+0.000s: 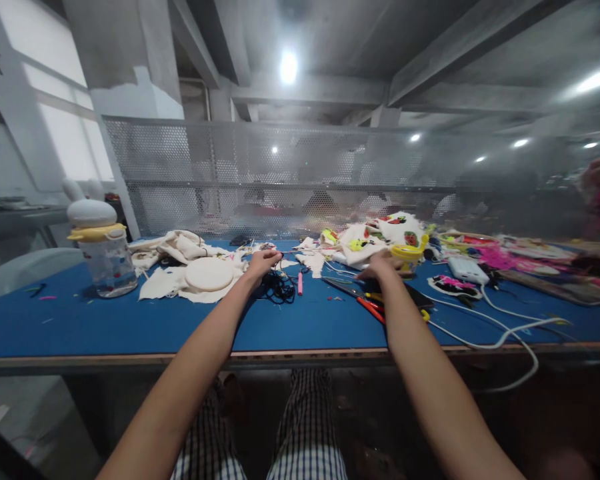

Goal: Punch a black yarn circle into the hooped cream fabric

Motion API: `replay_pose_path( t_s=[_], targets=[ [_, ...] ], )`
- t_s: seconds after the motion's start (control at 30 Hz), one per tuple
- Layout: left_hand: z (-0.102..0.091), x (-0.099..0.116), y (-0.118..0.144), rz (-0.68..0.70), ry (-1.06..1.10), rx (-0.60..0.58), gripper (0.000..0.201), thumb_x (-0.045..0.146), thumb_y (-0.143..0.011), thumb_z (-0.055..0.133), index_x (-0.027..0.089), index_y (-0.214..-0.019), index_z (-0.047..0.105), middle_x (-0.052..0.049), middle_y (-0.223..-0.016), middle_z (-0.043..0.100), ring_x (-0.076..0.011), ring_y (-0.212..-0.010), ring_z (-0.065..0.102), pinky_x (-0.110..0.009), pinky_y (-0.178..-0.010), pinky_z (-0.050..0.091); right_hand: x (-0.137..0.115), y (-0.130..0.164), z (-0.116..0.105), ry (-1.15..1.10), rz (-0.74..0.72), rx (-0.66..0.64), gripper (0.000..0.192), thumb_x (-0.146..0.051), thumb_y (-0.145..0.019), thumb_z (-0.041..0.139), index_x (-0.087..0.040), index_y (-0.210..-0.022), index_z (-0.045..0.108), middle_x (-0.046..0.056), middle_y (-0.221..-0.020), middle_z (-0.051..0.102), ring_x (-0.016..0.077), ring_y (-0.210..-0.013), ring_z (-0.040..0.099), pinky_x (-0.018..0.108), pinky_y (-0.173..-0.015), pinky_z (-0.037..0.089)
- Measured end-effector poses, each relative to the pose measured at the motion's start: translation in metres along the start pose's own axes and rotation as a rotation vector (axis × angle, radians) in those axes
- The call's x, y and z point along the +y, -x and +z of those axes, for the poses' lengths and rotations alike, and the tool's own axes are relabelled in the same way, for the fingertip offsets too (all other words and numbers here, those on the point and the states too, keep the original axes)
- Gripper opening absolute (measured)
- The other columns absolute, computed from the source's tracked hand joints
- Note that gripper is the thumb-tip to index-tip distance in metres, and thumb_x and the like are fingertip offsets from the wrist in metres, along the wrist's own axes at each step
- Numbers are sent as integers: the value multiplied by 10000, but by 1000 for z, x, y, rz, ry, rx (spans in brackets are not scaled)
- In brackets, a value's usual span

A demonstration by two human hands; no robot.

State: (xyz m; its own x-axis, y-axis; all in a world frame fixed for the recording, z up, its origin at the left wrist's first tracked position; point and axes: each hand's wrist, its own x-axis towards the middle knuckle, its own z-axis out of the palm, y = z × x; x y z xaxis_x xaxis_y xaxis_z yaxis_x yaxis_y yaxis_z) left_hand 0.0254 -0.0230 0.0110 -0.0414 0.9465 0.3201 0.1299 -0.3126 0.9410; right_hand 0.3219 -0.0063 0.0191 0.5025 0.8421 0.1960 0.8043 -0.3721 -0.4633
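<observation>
My left hand [264, 261] is closed in a pinch at mid-table, with dark strands at its fingertips. Just below lies a loose tangle of black yarn [279, 288], which those strands appear to belong to. A pink pen-like tool [300, 283] rests right of the tangle. My right hand [377, 267] is low over the table, smeared by motion, its fingers hard to read. Scissors with red-orange handles [371, 309] lie under and left of my right wrist, beside a dark flat object [416, 295]. A round embroidery hoop with cream cloth [209, 274] is left of my left hand.
A clear bottle with a rabbit-eared lid [109, 263] stands at left. Cream fabric pieces [365, 240] and a yellow cup [407, 253] sit behind my right hand. A white power strip [467, 270] and white cables [500, 343] lie at right. A perforated metal screen [290, 173] backs the table.
</observation>
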Motion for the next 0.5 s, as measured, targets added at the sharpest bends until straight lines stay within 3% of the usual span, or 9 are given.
replay_pose_path(
  t_s=[0.03, 0.07, 0.13, 0.23, 0.37, 0.5],
  targets=[
    [0, 0, 0, 2, 0, -4, 143, 272, -635, 710, 139, -667, 666, 26, -565, 538, -102, -562, 439, -219, -518, 291, -10, 6, 3, -65, -59, 10, 1263, -433, -387, 879, -75, -1425, 255, 354, -1451, 201, 498, -1353, 157, 651, -1021, 211],
    [0, 1, 0, 3, 1, -11, 156, 282, -633, 711, 139, -678, 668, 27, -565, 536, -103, -561, 439, -219, -516, 290, -21, 13, 7, -164, -208, 13, 1193, -451, -438, 861, -66, -1411, 287, 337, -1442, 247, 470, -1362, 174, 607, -1046, 220],
    [0, 2, 1, 13, 1, -34, 165, 288, -635, 705, 136, -682, 665, 30, -560, 525, -98, -550, 429, -218, -511, 285, -45, 28, 21, -432, -562, -22, 925, -481, -622, 758, -114, -1376, 366, 257, -1403, 382, 367, -1331, 332, 510, -1062, 283],
    [1, 5, 2, 51, 14, -87, 169, 295, -641, 694, 133, -673, 657, 40, -537, 495, -89, -532, 408, -217, -506, 278, -75, 48, 43, -718, -859, -174, 625, -438, -725, 680, -167, -1259, 502, 164, -1240, 573, 263, -1159, 541, 421, -975, 411],
    [6, 8, 3, 87, 68, -144, 174, 306, -644, 680, 139, -688, 659, 54, -515, 467, -78, -504, 371, -215, -501, 264, -92, 65, 54, -795, -980, -272, 247, -330, -761, 627, -145, -921, 657, 78, -831, 693, 184, -793, 639, 333, -770, 488],
    [11, 9, 3, 109, 77, -159, 121, 255, -638, 666, 136, -655, 668, 43, -522, 503, -71, -485, 366, -218, -497, 267, -91, 69, 48, -918, -955, -303, 176, -322, -759, 594, -158, -725, 647, 26, -638, 652, 146, -634, 605, 285, -659, 476]
  ],
)
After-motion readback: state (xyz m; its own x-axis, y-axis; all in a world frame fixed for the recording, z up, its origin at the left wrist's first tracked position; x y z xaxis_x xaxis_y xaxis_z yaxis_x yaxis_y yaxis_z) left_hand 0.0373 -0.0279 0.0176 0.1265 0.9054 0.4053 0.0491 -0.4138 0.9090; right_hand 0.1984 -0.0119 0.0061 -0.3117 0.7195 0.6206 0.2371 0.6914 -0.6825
